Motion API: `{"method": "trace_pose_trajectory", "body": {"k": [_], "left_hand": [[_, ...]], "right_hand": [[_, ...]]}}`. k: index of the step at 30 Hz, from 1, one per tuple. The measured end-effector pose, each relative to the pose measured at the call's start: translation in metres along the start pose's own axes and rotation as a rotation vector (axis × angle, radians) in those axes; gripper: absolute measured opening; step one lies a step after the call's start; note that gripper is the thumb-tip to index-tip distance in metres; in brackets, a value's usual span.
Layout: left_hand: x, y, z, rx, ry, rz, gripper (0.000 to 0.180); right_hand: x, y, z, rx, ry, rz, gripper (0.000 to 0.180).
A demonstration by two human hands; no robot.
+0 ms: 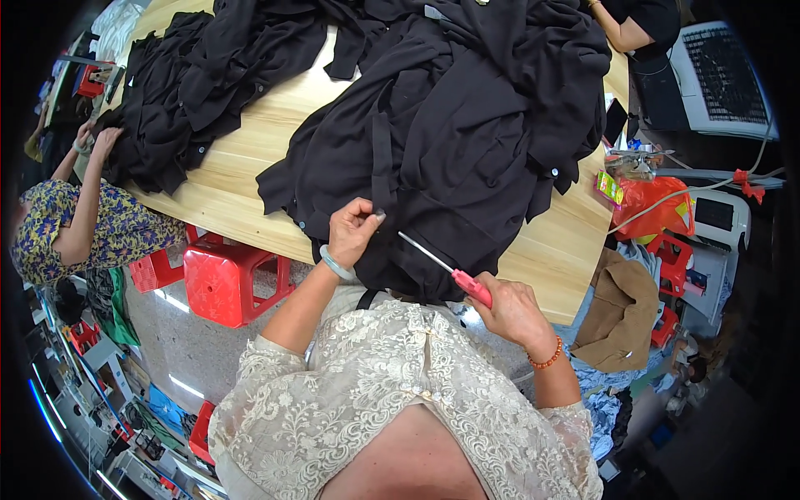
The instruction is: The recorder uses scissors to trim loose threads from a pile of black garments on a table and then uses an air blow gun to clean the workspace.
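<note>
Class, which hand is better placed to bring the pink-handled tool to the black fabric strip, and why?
Probably the right hand: it grips the pink-handled tool, its metal shaft pointing toward the left hand, which appears to pinch the end of the black fabric strip.

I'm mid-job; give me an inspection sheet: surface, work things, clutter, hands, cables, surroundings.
Surface: wood-grain table, partly covered.
Work things: black garments in heaps; pink-handled tool with slim metal shaft.
Clutter: red bag and brown cloth, right side.
Hands: left hand pinched shut over the garments, hold unclear; right hand grips the tool.
Cables: pale cable across the red bag.
Surroundings: co-worker in flowered clothing, left; another person's arm, top right; red stool.
</note>
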State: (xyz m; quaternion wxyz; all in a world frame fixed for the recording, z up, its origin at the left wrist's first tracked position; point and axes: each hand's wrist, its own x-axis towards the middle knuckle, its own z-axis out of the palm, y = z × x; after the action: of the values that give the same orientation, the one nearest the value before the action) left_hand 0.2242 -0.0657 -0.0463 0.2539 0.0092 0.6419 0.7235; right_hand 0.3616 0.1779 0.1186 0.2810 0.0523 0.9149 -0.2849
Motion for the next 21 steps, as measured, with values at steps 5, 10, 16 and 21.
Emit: {"method": "trace_pose_trajectory", "body": {"k": [5, 10, 16, 21], "left_hand": [[0.003, 0.01, 0.003, -0.302, -0.01, -0.191, 0.005], [0.013, -0.002, -0.01, -0.079, -0.187, -0.208, 0.019], [0.051, 0.029, 0.003, 0.45, 0.005, 0.053, 0.084], [0.071, 0.051, 0.042, 0.578, 0.231, 0.194, 0.07]], "right_hand": [[0.002, 0.007, 0.011, 0.032, 0.052, 0.0, 0.018], [0.01, 0.004, 0.009, 0.064, 0.127, -0.044, 0.022], [0.017, 0.014, 0.005, 0.076, 0.201, 0.006, 0.024], [0.021, 0.014, 0.005, 0.083, 0.214, 0.034, 0.023]]}}
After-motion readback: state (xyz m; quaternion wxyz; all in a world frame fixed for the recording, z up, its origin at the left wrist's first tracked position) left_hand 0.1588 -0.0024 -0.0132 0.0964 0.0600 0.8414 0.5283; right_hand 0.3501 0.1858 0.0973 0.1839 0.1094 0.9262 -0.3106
